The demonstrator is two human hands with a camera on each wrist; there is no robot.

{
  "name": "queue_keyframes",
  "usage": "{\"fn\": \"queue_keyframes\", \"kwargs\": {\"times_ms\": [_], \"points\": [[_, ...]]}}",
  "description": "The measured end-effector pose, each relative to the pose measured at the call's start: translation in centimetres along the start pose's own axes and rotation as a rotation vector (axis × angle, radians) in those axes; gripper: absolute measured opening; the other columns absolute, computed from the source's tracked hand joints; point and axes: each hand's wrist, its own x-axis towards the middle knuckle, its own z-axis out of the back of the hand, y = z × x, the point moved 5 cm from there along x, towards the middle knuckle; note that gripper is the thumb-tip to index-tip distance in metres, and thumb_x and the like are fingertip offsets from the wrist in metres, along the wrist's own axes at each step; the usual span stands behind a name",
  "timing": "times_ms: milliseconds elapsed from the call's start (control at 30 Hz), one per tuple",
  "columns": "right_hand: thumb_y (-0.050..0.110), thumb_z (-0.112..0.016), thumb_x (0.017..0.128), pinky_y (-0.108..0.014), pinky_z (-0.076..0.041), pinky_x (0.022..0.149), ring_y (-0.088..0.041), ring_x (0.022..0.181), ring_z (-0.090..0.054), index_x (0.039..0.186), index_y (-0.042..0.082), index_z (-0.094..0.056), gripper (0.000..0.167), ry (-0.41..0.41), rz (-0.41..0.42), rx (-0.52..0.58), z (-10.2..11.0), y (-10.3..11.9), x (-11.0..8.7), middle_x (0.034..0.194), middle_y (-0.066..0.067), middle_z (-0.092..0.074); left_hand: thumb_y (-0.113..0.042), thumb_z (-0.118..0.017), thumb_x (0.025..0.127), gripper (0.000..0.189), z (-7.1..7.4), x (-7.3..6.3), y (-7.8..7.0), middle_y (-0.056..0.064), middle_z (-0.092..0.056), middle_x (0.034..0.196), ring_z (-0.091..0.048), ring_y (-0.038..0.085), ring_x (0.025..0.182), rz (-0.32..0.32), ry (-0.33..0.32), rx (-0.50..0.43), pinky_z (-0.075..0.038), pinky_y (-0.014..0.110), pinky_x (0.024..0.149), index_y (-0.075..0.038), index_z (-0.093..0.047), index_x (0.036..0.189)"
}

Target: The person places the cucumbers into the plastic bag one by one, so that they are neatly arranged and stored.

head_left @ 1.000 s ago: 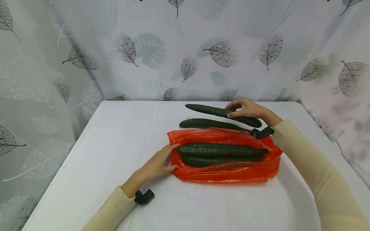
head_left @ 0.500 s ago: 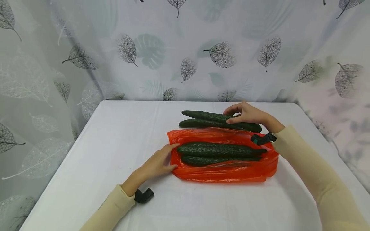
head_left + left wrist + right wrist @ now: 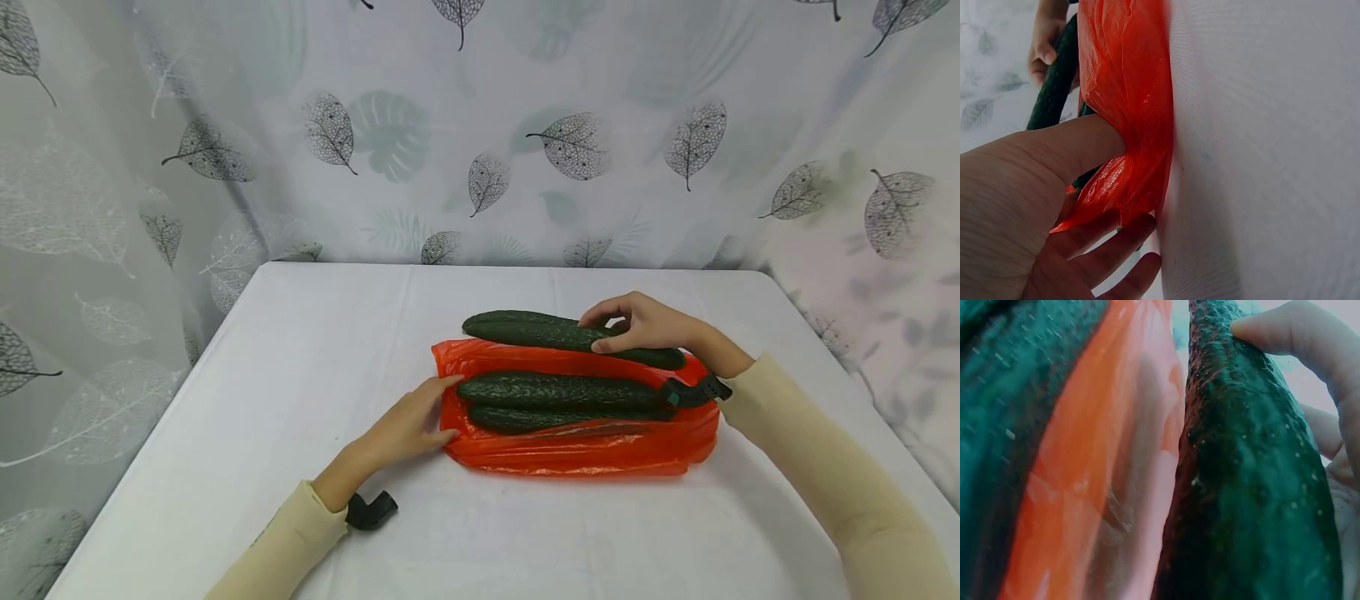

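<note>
**Two hands at a red bag of cucumbers on a white table**

A leaf-printed curtain [image 3: 480, 133] hangs across the far side and the left of the scene. In front of it stands a white table [image 3: 300, 400]. Near its middle lies a red plastic bag [image 3: 577, 446], flattened, with its mouth facing left. Two long dark cucumbers [image 3: 558, 389] lie side by side on the bag, pointing left to right and touching each other. At the bag's far edge, a third cucumber [image 3: 555, 335] is carried by the right hand [image 3: 645, 325], whose thumb and fingers curl around its right half. It hides most of a fourth cucumber lying just beyond it on the table. The left hand [image 3: 408, 425] rests at the bag's left edge; in the left wrist view its thumb [image 3: 1079, 147] presses into the red plastic while its relaxed fingers lie spread under the bag's edge. Both arms wear cream sleeves, each with a small black camera mount at the wrist.
</note>
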Motion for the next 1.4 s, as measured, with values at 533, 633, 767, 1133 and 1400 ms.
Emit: {"fn": "queue_keyframes", "kwargs": {"times_ms": [533, 633, 767, 1133, 1400], "points": [[0.014, -0.071, 0.089, -0.035, -0.054, 0.085, -0.014, 0.102, -0.061, 0.121, 0.006, -0.066, 0.033, 0.085, 0.032, -0.016, -2.8, -0.9, -1.1, 0.120, -0.010, -0.066, -0.014, -0.077, 0.084, 0.074, 0.0, 0.1, 0.1, 0.015, -0.046, 0.144, -0.044, 0.032, 0.133, 0.008, -0.006, -0.017, -0.038, 0.048, 0.109, -0.003, -0.038, 0.146], [0.014, -0.071, 0.089, -0.036, -0.054, 0.086, -0.016, 0.104, -0.062, 0.120, 0.006, -0.067, 0.033, 0.080, 0.035, -0.036, -3.0, -1.2, -1.1, 0.119, -0.010, -0.066, -0.014, -0.076, 0.084, 0.074, -0.1, 0.1, 0.2, 0.015, -0.045, 0.145, -0.043, 0.032, 0.134, 0.006, -0.006, -0.019, -0.037, 0.048, 0.109, -0.003, -0.037, 0.146], [0.016, -0.071, 0.089, -0.039, -0.053, 0.087, -0.021, 0.106, -0.062, 0.120, 0.007, -0.067, 0.033, 0.077, 0.032, -0.057, -3.1, -1.5, -0.9, 0.119, -0.011, -0.067, -0.014, -0.076, 0.084, 0.074, -0.1, 0.1, 0.2, 0.015, -0.046, 0.145, -0.044, 0.031, 0.133, 0.006, -0.004, -0.018, -0.038, 0.048, 0.109, -0.003, -0.038, 0.146], [0.017, -0.067, 0.093, -0.046, -0.052, 0.091, -0.029, 0.110, -0.061, 0.122, 0.003, -0.065, 0.032, 0.123, 0.017, -0.079, -3.2, -1.9, -0.5, 0.121, -0.013, -0.066, -0.014, -0.077, 0.083, 0.074, 0.0, 0.1, 0.2, 0.014, -0.046, 0.144, -0.045, 0.031, 0.132, 0.002, -0.008, -0.021, -0.039, 0.048, 0.108, -0.003, -0.038, 0.146], [0.017, -0.063, 0.096, -0.050, -0.050, 0.094, -0.034, 0.115, -0.058, 0.125, 0.003, -0.063, 0.032, 0.117, -0.015, -0.062, -3.0, -1.6, -0.8, 0.125, -0.015, -0.063, -0.014, -0.078, 0.083, 0.075, 0.1, 0.1, 0.1, 0.014, -0.047, 0.143, -0.045, 0.030, 0.131, 0.002, -0.003, -0.025, -0.039, 0.047, 0.108, -0.004, -0.038, 0.146]]}}
